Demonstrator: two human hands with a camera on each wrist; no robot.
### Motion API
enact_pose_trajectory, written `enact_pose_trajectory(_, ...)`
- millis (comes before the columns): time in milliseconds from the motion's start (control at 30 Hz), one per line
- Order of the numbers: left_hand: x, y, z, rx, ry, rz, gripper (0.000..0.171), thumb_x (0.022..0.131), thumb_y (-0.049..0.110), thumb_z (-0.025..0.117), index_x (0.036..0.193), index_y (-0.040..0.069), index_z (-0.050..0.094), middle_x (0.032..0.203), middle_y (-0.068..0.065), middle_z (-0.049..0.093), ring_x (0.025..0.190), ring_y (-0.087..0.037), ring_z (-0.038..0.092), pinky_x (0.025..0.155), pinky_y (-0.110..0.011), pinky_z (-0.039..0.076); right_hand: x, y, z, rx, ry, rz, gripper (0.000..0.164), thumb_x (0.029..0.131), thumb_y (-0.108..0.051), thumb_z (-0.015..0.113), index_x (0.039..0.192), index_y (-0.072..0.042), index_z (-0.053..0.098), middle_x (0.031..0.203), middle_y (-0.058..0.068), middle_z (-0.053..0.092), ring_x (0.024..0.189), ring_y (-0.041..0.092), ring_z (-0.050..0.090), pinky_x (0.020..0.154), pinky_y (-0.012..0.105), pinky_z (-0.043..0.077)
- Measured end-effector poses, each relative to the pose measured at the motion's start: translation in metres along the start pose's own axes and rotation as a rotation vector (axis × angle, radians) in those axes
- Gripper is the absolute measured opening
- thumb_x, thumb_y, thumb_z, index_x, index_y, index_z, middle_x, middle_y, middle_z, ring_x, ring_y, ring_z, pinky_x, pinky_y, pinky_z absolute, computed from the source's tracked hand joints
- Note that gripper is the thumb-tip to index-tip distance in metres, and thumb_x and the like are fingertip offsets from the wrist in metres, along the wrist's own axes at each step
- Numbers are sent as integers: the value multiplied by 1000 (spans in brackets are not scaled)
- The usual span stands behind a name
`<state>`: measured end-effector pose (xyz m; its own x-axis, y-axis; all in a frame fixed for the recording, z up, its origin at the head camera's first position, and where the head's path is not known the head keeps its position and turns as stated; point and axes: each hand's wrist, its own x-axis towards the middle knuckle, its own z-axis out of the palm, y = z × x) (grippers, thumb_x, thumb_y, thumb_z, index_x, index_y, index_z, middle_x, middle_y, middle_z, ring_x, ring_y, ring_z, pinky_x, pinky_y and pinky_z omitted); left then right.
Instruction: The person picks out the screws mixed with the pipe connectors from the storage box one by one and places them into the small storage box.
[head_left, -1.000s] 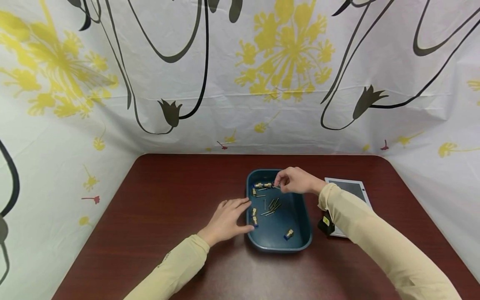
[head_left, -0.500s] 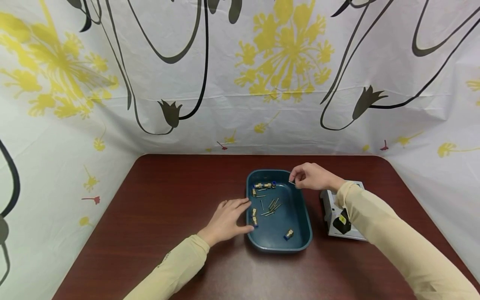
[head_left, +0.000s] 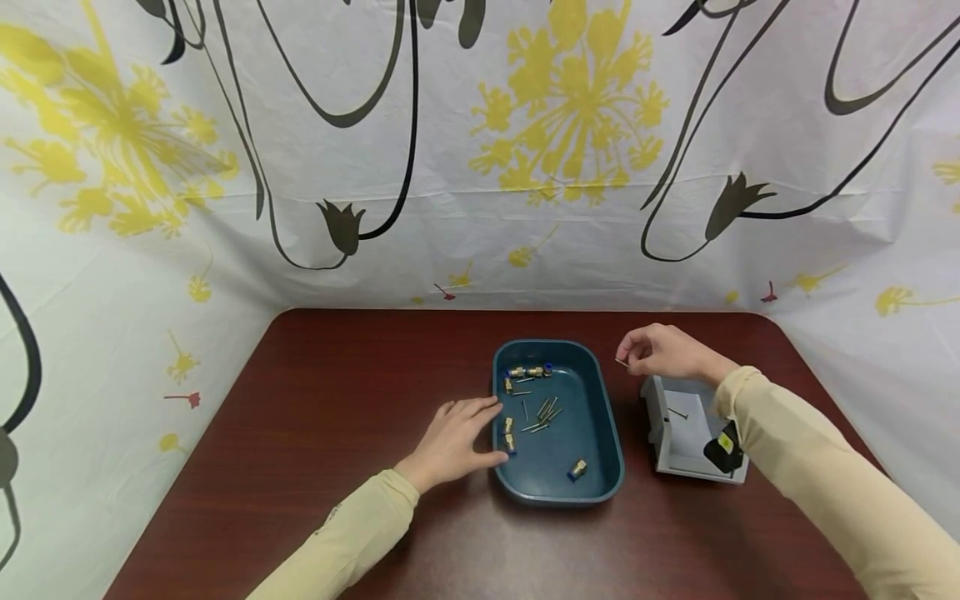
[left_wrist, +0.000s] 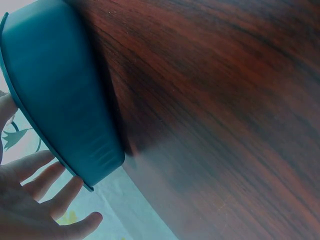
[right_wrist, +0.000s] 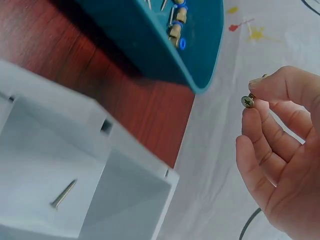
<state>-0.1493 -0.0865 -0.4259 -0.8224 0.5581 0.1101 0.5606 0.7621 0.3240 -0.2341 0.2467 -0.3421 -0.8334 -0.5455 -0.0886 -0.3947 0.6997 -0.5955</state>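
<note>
My right hand (head_left: 667, 350) pinches a screw (right_wrist: 247, 102) between thumb and fingertips, its cross-slotted head showing in the right wrist view. The hand hovers above the far left corner of a light grey box (head_left: 693, 454), where another screw (right_wrist: 64, 194) lies on the floor of the box. My left hand (head_left: 456, 437) rests at the left rim of a blue tray (head_left: 592, 425), fingers spread and touching the edge. Inside the tray, several screws (head_left: 550, 412) lie loose in the middle. Several brass fittings with blue ends (head_left: 535, 372) lie mostly along its left and far sides.
One fitting (head_left: 577, 469) lies apart near the tray's front. Tray and box stand side by side on a dark red wooden table (head_left: 360, 375), a narrow gap between them. A patterned white cloth (head_left: 465, 208) hangs behind the table. A black wrist camera (head_left: 723, 450) overlaps the box.
My right hand has lifted a screw from the tray's far end and carried it right, over the tray's rim to the box's corner. My left hand has stayed at the tray's rim.
</note>
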Motion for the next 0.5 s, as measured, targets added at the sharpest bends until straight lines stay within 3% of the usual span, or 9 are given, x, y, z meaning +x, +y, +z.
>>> enact_pose_trajectory(500, 0, 1, -2, 4, -8, -7, 70, 77, 49, 61, 132, 10, 42, 134, -3, 38, 120, -22, 34, 95, -48, 25, -23, 20, -13, -63, 47, 41, 11, 78, 0, 56, 86, -6, 62, 72, 1, 58, 63, 14, 49, 55, 28, 39)
